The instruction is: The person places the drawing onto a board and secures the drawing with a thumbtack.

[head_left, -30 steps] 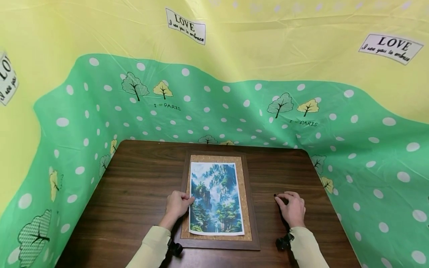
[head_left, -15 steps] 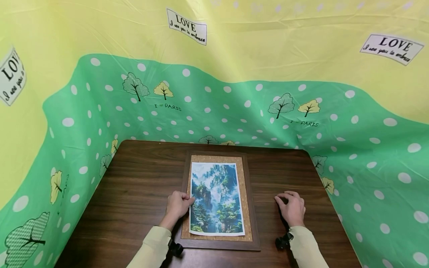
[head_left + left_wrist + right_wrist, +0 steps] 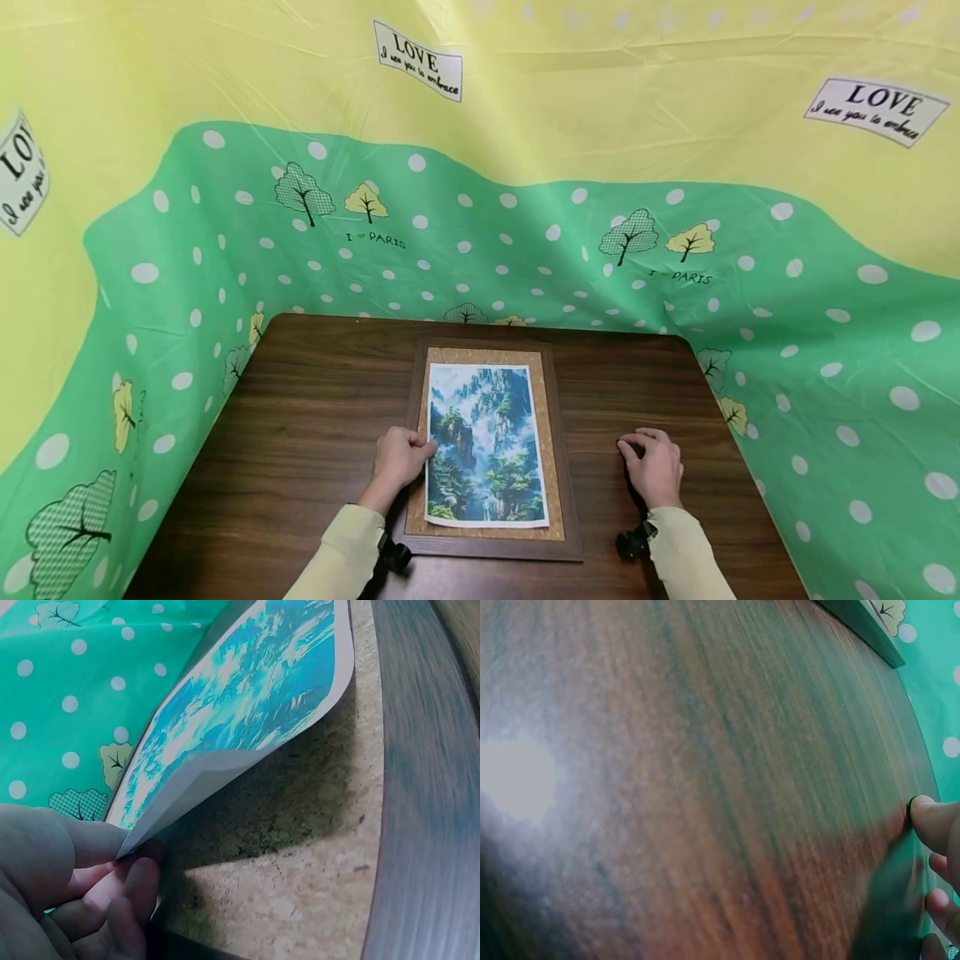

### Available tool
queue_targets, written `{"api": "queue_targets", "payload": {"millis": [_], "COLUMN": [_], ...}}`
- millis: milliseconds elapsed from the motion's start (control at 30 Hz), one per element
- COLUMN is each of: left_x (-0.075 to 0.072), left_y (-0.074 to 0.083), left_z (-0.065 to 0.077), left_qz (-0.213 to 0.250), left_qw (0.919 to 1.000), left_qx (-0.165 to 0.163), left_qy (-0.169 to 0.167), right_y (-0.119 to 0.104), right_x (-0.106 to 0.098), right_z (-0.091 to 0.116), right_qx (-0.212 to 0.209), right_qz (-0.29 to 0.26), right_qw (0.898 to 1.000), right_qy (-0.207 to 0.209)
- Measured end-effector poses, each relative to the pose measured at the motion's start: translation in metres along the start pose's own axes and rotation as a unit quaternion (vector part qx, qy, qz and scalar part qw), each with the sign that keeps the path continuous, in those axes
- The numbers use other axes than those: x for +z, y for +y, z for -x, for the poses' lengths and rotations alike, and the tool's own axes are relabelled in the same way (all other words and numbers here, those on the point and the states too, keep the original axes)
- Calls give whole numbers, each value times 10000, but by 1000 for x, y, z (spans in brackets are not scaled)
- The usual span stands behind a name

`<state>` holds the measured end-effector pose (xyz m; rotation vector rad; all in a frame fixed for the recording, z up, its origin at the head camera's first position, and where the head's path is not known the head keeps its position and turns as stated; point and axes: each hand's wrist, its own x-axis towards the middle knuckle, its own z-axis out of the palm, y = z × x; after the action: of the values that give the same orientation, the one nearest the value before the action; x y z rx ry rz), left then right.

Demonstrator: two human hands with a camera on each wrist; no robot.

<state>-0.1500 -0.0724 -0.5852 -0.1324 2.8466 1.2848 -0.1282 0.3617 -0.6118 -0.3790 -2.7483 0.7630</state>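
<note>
A printed landscape picture (image 3: 487, 442) of blue cliffs and green trees lies over a framed cork board (image 3: 553, 500). At its left edge my left hand (image 3: 402, 458) pinches the paper between thumb and fingers. In the left wrist view, the picture (image 3: 255, 682) curves up off the cork (image 3: 300, 877), its white underside showing by the fingertips. My right hand (image 3: 654, 467) is low over the table, right of the board, with thumb and forefinger drawn together. The right wrist view shows a small black object (image 3: 910, 814) at its fingertips (image 3: 924, 802), mostly hidden.
The board rests on a dark wood-grain table (image 3: 322, 392). A green and yellow printed cloth (image 3: 465, 217) hangs around its back and sides. Each wrist wears a black camera strap, the right one's camera (image 3: 632, 544) close to the tabletop.
Both hands keep nearly the same place. The small black object at the right fingertips stood out more in the head view one second ago.
</note>
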Motion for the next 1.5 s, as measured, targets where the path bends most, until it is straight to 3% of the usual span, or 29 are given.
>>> {"api": "queue_targets", "payload": {"millis": [300, 600, 867, 1200, 1500], "left_x": [4, 9, 11, 11, 9], "left_y": [2, 1, 3, 6, 6], "left_z": [-3, -7, -6, -5, -5], "left_qz": [14, 2, 15, 104, 160], "left_qw": [10000, 9998, 9998, 9998, 9998], "left_qx": [-37, 172, 56, -31, 5], "left_qy": [-10, 78, 168, 148, 86], "right_y": [3, 4, -2, -37, -86], "right_x": [2, 4, 9, 16, 26], "right_z": [1, 2, -1, -14, -29], "right_qx": [-241, -443, -876, -946, -1120], "right_qz": [-178, -395, -709, -980, -1190], "right_qw": [9992, 9966, 9897, 9886, 9866], "right_qy": [260, 568, 886, 643, -40]}}
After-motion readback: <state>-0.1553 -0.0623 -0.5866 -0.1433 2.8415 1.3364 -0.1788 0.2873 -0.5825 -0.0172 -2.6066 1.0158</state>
